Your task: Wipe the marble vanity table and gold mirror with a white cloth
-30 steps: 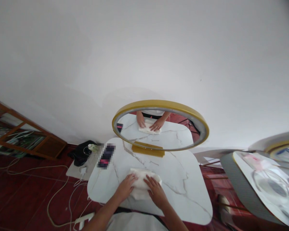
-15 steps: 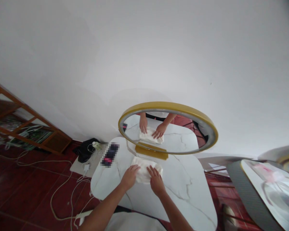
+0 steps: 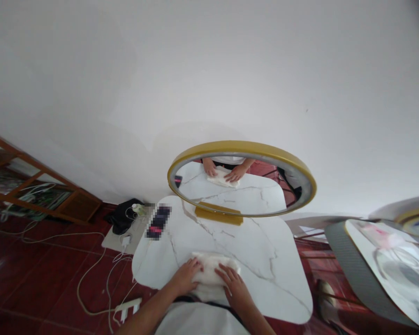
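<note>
A folded white cloth point(image 3: 211, 268) lies near the front edge of a white marble-look table point(image 3: 258, 260). My left hand point(image 3: 184, 277) presses flat on its left part, fingers stretched out. My right hand point(image 3: 234, 284) lies flat on its right part, fingers also spread. Both hands rest on top of the cloth rather than gripping it. A round gold-framed mirror point(image 3: 240, 179) stands at the table's far edge and reflects the hands and cloth.
A dark phone point(image 3: 158, 222) lies at the table's far left corner. On the red floor to the left are a black bag point(image 3: 123, 217), white cables and a power strip point(image 3: 127, 308). A second mirror point(image 3: 384, 265) leans at the right. A wooden shelf point(image 3: 38, 193) is far left.
Both hands slid the cloth away toward the mirror, then pulled it back to the front edge of the table. The view shifted slightly with the head.
</note>
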`<move>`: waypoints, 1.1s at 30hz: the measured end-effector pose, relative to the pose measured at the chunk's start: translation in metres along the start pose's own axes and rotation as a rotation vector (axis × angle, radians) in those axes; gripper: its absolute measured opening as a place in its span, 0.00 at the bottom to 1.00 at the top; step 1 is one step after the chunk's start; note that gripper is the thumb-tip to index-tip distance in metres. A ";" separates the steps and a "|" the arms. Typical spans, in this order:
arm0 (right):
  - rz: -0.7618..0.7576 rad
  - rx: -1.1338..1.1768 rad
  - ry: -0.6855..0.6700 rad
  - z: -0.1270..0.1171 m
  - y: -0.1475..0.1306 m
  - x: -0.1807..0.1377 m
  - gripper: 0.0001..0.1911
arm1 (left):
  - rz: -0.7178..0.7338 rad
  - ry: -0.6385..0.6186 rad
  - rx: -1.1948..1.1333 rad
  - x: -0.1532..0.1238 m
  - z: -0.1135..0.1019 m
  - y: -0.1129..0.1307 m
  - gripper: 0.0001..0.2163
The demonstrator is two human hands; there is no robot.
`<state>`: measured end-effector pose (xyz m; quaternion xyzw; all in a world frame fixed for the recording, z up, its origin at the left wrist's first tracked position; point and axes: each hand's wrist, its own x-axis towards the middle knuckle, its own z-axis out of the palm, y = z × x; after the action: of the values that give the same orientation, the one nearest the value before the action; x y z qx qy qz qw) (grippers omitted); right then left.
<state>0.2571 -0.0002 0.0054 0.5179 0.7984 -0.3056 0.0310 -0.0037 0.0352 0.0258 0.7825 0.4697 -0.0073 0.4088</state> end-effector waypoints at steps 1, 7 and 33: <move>0.021 -0.019 0.015 -0.005 0.001 0.005 0.41 | -0.006 0.003 0.015 0.008 -0.004 0.003 0.20; 0.161 -0.189 0.141 -0.031 0.024 0.045 0.43 | -0.096 0.098 0.103 0.063 -0.031 0.027 0.23; 0.113 -0.044 0.187 0.018 0.093 -0.090 0.37 | 0.092 -0.174 0.042 0.060 0.047 0.095 0.22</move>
<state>0.3727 -0.0567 -0.0191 0.5877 0.7737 -0.2361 -0.0153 0.1180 0.0276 0.0313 0.8080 0.3958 -0.0663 0.4314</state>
